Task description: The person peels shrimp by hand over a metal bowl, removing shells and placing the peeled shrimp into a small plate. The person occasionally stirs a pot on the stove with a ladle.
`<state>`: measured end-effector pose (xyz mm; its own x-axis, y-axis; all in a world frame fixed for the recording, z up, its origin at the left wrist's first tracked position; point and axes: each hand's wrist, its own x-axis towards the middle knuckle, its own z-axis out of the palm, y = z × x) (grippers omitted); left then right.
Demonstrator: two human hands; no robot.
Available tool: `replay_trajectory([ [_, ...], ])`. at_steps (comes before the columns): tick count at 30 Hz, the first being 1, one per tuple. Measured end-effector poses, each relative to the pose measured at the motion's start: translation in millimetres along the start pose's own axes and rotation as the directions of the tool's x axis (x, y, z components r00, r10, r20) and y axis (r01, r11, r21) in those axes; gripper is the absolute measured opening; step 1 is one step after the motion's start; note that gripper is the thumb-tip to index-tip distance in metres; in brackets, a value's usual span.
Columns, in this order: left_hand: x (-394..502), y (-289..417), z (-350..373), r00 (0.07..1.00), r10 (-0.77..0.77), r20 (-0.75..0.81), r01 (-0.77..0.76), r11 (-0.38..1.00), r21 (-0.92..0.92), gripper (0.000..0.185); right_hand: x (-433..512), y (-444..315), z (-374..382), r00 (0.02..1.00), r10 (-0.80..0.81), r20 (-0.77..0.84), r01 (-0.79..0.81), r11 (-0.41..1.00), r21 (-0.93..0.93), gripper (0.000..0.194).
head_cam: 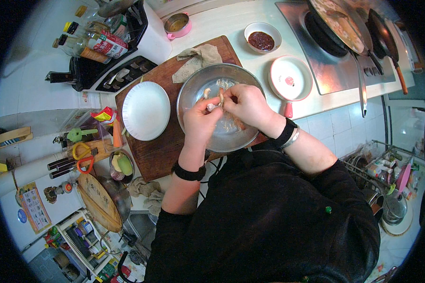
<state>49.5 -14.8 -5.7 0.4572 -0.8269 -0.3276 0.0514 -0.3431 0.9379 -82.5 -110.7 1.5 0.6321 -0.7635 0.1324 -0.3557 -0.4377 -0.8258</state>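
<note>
Over a large stainless-steel bowl (230, 141), my left hand (202, 118) pinches a small pale food piece (212, 107), too small to name for certain. My right hand (243, 102) meets it from the right, its fingers on a thin brownish strip (221, 94) that rises between the fingertips. Thin, translucent shreds and some orange-brown bits lie in the bowl. A curled pale piece (207, 92) is near its left inner side. The bowl stands on a dark wooden cutting board (177, 148). Beside it, on the board, are a white plate (146, 111) and a folded beige cloth (198, 60).
Behind the board are a pink-handled cup (177, 25) and a bowl of dark red sauce (262, 37). A white pan with a red handle (290, 78) stands at right, near the cooktop (326, 78) with a filled wok (340, 24). Knives (62, 168) and scissors (85, 159) lie left.
</note>
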Motion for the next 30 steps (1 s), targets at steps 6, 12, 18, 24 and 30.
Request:
replay_trajectory([
  [6,-2,6,-16,0.941,-0.233,0.244,0.310,0.883,-0.352,0.036,3,9,-6,0.981,-0.188,-0.046,0.184,0.980,-0.079,0.012],
  [12,-1,5,-22,0.912,-0.268,0.312,0.372,0.862,-0.344,0.037,6,19,-7,0.974,-0.161,-0.160,0.136,0.978,-0.157,0.011],
  [18,-5,-4,-8,0.985,-0.083,0.153,0.125,0.950,-0.286,0.029,-6,6,-9,0.986,0.145,0.086,-0.159,0.966,0.202,0.016],
  [24,-9,-4,7,0.857,0.514,-0.045,-0.407,0.728,0.552,0.019,-11,-8,-7,0.981,0.183,0.063,-0.192,0.964,0.182,0.019],
  [30,-12,3,13,0.748,0.663,0.043,-0.481,0.496,0.723,0.021,-16,-11,-7,0.999,0.002,-0.039,0.001,0.998,0.068,0.016],
])
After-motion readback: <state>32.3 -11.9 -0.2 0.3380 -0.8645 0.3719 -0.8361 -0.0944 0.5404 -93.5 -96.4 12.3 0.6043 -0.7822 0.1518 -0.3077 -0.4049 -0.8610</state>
